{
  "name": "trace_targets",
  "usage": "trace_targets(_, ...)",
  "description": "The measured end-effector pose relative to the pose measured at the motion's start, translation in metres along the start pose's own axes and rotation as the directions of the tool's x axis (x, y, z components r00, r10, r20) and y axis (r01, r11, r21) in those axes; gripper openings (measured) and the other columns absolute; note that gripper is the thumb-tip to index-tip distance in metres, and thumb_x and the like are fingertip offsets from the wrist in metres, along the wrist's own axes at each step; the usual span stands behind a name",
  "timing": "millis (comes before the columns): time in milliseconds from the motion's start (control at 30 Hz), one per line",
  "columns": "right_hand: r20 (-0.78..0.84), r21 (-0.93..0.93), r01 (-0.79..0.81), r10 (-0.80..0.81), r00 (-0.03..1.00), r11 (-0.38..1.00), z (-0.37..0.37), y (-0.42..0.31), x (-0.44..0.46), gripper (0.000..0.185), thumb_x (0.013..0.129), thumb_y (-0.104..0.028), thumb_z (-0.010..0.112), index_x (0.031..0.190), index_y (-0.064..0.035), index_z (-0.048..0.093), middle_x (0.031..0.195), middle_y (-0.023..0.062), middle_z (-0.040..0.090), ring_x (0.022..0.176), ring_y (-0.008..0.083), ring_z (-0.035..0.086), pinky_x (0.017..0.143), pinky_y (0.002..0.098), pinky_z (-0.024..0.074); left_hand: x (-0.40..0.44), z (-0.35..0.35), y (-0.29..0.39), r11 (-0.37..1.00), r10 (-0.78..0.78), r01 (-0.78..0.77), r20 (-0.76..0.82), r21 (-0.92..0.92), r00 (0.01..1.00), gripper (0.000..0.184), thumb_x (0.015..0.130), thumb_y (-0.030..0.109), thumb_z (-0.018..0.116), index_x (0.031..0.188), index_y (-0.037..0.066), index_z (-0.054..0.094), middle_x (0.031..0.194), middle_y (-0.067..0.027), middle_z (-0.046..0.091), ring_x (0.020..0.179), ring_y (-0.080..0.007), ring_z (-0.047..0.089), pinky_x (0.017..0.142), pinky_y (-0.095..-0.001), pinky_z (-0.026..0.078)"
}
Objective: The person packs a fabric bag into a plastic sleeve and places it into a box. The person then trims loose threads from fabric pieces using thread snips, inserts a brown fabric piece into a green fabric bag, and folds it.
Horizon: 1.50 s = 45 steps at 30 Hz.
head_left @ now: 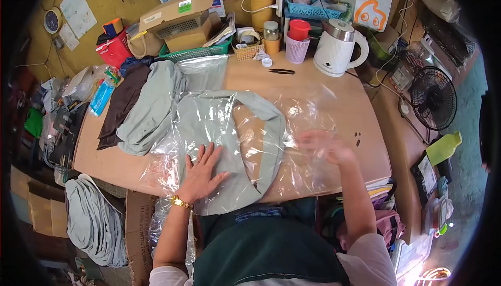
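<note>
A light grey-green garment [274, 132] lies on the table in front of me, with one long strip of it looped round to the right. Clear, shiny plastic film [308, 109] covers much of the garment and spreads past it on both sides. My left hand [201, 176], with a gold-coloured watch at the wrist, rests flat on the film-covered cloth, fingers spread. Over the film to the right of the loop is my right hand [329, 147]. Motion smears its fingers, so I cannot make out whether it grips the film.
Folded grey-green cloth [151, 106] and dark brown cloth [121, 106] lie at the table's left. Along the back stand a white electric kettle [334, 48], a pink cup [296, 50] and a green basket [195, 52]. Black thread snips [282, 71] lie before them. A fan [433, 98] is at right.
</note>
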State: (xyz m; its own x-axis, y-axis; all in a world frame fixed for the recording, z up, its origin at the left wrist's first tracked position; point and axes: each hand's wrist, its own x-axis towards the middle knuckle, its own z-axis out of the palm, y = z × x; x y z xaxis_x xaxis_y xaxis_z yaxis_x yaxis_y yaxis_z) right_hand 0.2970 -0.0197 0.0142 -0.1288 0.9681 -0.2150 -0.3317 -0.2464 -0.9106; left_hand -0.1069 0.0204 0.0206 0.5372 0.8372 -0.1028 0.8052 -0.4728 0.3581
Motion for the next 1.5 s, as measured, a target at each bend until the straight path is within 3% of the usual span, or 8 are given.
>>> trace_targets(133,-0.256,-0.874,-0.198,-0.073,0.964,0.444,0.057,-0.016,0.067,0.039,0.095,-0.031,0.057,0.102,0.0063,0.063,0.081,0.0169,0.069,0.07,0.022,0.067,0.068,0.033,0.0512,0.006,0.032,-0.012,0.978,0.059,-0.036,-0.109,0.204,0.992,0.083,0.085,0.06,0.055,0.151,0.016,0.029,0.158,-0.0153,0.021,0.146,-0.0386,0.014,0.11,-0.0687,0.006)
trace_targets(267,-0.1,-0.893,-0.102,0.029,0.995,0.437,0.061,-0.001,0.111,0.037,0.096,-0.031,0.057,0.108,0.0035,0.061,0.086,0.0165,0.068,0.086,0.0198,0.068,0.074,0.0353,0.0525,0.004,0.03,-0.009,0.982,0.059,-0.033,-0.134,0.187,0.989,0.083,0.085,0.059,0.056,0.151,0.017,0.03,0.159,-0.015,0.02,0.146,-0.0385,0.014,0.11,-0.069,0.006)
trace_targets(333,-0.04,0.438,0.0,0.019,0.999,0.899,0.063,0.012,0.115,0.032,0.1,-0.028,0.051,0.113,0.0002,0.06,0.098,0.0121,0.068,0.086,0.02,0.067,0.076,0.0331,0.0539,0.004,0.029,-0.01,0.984,0.039,-0.015,-0.129,0.176,0.991,0.082,0.085,0.058,0.056,0.151,0.017,0.031,0.158,-0.0151,0.02,0.146,-0.0382,0.015,0.11,-0.0687,0.005)
trace_targets(600,0.121,-0.157,-0.075,0.095,0.988,0.985,0.034,0.003,0.039,0.042,0.093,-0.031,0.061,0.123,-0.0024,0.056,0.109,0.0102,0.066,0.091,0.0229,0.064,0.084,0.0327,0.0504,0.002,0.028,-0.015,0.98,0.093,-0.063,-0.157,0.187,0.983,0.084,0.082,0.061,0.058,0.149,0.016,0.035,0.158,-0.0132,0.023,0.146,-0.0378,0.016,0.11,-0.0681,0.006)
trace_targets(933,-0.4,-0.834,-0.515,-0.425,0.812,-0.199,-0.052,-0.061,-0.096,0.014,0.085,-0.011,0.063,0.093,-0.0007,0.067,0.092,0.0061,0.07,0.085,0.0142,0.065,0.076,0.0301,0.0511,0.002,-0.016,-0.013,0.967,0.037,-0.027,0.034,-0.254,0.999,0.086,0.083,0.054,0.064,0.15,0.013,0.032,0.159,-0.0162,0.019,0.147,-0.0393,0.011,0.113,-0.064,0.006)
trace_targets(1133,0.368,-0.758,0.443,-0.247,0.897,0.478,0.052,-0.057,0.027,0.024,0.088,-0.007,0.059,0.11,-0.0002,0.067,0.103,0.0144,0.07,0.091,0.0224,0.067,0.082,0.0328,0.0507,0.077,-0.04,0.094,0.839,0.279,-0.448,-0.462,-0.309,0.842,0.068,0.085,0.039,0.068,0.142,0.012,0.044,0.156,-0.02,0.024,0.144,-0.0426,0.021,0.113,-0.0617,0.012)
trace_targets(1433,0.428,-0.776,0.274,0.156,0.89,0.568,0.165,-0.006,0.137,0.049,0.09,-0.029,0.062,0.128,0.0019,0.052,0.125,0.0212,0.058,0.114,0.0262,0.059,0.096,0.0392,0.0473,0.102,-0.042,0.192,0.836,0.456,-0.545,-0.627,0.06,0.631,0.029,0.084,0.022,0.066,0.11,0.011,0.058,0.115,-0.013,0.064,0.112,-0.0321,0.058,0.102,-0.0613,0.037)
trace_targets(1500,0.735,-0.678,0.703,-0.222,0.641,-0.216,0.16,0.027,0.162,0.057,0.09,-0.039,0.06,0.13,0.0017,0.05,0.134,0.0255,0.05,0.12,0.0309,0.054,0.1,0.0442,0.0444,0.105,-0.041,0.183,0.872,0.391,-0.49,-0.597,-0.004,0.7,0.028,0.085,0.018,0.064,0.111,0.01,0.056,0.103,-0.0137,0.067,0.106,-0.0325,0.061,0.094,-0.0539,0.045)
